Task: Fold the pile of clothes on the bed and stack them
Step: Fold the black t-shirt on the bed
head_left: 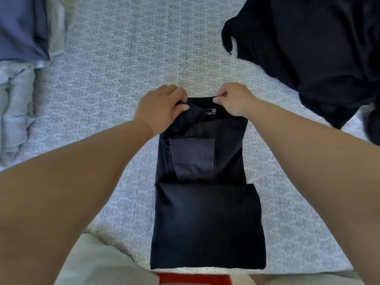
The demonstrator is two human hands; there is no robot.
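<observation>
While we've got both hands on the far edge of the black shirt [205,202], it's sitting in a long narrow strip on the bed [123,68], sides and sleeves already tucked in, bottom part folded up toward the middle. Our left hand [162,108] pinches the collar edge at the shirt's far left corner, thumb on top and fingers curled under. Our right hand [234,99] is doing the same at the far right corner, pinching a bit of the neckline.

What could go sideways, as far as we can judge: the next fold probably brings the collar end back toward us, and the tucked sleeve in the middle looks loose, so it could slide out and leave a lumpy bundle. If one hand lifts higher than the other, the edges won't line up and the strip skews. The fabric looks soft and floppy, so it'll sag wherever we aren't holding it.

Count-wise: one shirt being folded. Far right of the shirt there's one dark unfolded heap [318,48], can't tell how many garments are in it. Far left of it, one folded blue piece [20,27] on top of some pale fabric [16,110], which may be the stack or just bedding.
</observation>
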